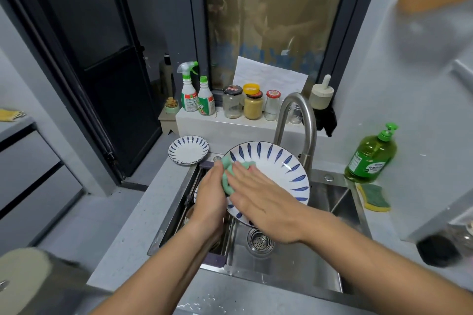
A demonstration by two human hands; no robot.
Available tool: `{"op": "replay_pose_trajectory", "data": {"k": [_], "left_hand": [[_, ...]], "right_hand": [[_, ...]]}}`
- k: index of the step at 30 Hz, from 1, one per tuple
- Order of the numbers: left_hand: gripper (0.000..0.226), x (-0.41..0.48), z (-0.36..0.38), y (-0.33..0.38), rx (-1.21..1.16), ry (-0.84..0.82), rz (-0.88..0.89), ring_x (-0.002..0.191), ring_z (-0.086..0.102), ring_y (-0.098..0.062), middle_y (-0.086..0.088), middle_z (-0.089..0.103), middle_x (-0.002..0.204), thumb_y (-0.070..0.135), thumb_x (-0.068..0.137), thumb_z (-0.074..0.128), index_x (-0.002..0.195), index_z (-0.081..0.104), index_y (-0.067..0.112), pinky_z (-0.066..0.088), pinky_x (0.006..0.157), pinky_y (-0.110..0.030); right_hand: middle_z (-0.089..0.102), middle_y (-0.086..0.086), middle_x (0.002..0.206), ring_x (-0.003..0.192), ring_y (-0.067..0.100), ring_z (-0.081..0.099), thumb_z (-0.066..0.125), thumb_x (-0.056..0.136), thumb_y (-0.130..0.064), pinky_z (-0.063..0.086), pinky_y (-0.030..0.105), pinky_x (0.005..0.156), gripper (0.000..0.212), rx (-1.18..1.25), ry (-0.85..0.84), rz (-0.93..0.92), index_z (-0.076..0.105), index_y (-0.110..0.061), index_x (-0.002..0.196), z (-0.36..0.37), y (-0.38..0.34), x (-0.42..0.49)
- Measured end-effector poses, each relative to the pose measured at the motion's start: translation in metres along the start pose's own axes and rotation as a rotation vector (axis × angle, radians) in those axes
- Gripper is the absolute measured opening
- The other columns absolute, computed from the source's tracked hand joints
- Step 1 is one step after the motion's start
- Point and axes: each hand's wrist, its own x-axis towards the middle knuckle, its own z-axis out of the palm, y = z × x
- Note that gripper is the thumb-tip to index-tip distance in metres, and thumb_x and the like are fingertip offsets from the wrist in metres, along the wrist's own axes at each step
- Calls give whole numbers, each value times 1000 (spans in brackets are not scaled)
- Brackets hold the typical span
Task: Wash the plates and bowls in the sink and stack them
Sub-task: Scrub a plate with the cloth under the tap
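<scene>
A large white plate with blue leaf marks [279, 169] is held tilted over the steel sink [294, 263]. My left hand [210, 192] grips its left rim. My right hand [261, 199] lies flat on the plate's face and presses a green cloth [226, 183] against it near the left rim. A smaller plate of the same pattern [188, 149] rests on the counter behind the sink's left corner. More dishes [190, 210] lie in the sink's left part, mostly hidden under my left arm.
The curved faucet [297, 120] rises just behind the plate. A green dish soap bottle [371, 156] and a yellow-green sponge [375, 197] sit at the sink's right. Spray bottles [197, 94] and jars [252, 105] line the sill. The drain [259, 240] is uncovered.
</scene>
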Motion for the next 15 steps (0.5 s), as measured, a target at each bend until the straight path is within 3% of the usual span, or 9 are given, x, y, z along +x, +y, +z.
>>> {"op": "replay_pose_trajectory", "data": {"k": [3,6,8,11,13,15], "left_hand": [[44,-1,-6,11,-12,37,-14,103,75,-27,-11,79,102,36,110,39,110,72,8,57,93,-39],[39,-1,-11,19,-7,55,-16,83,77,-16,1,81,88,35,110,39,99,72,17,58,73,-32],[39,-1,-11,21,39,34,-44,85,77,-16,2,81,89,36,110,40,100,72,17,58,74,-33],[41,-1,-5,20,127,1,-66,92,75,-23,-7,80,98,33,108,42,108,71,4,56,78,-38],[38,0,2,19,157,-30,-70,88,70,-24,-9,77,94,27,106,43,106,66,-3,52,73,-35],[36,1,7,19,139,-28,-97,74,69,-18,0,75,78,26,107,44,91,68,4,50,66,-31]], "right_hand": [[5,0,168,153,4,-9,4,100,-60,-17,18,119,75,-98,-85,-110,19,-16,160,-6,-1,-24],[4,-9,167,152,0,-9,8,99,-61,-13,27,123,69,-251,-122,-146,16,-29,159,-15,13,-50],[0,-14,165,151,0,-9,2,101,-60,-16,36,123,63,-383,-117,-114,9,-34,158,-26,33,-57],[-2,-8,167,153,9,-12,-11,94,-63,-15,45,122,73,-505,-12,56,2,-30,158,-42,68,-48],[0,-7,168,153,10,-15,-12,92,-65,-14,45,123,80,-492,59,134,8,-27,159,-41,81,-39],[9,-8,167,154,9,-10,-8,89,-73,-12,42,124,88,-355,121,131,20,-27,159,-27,81,-41]]}}
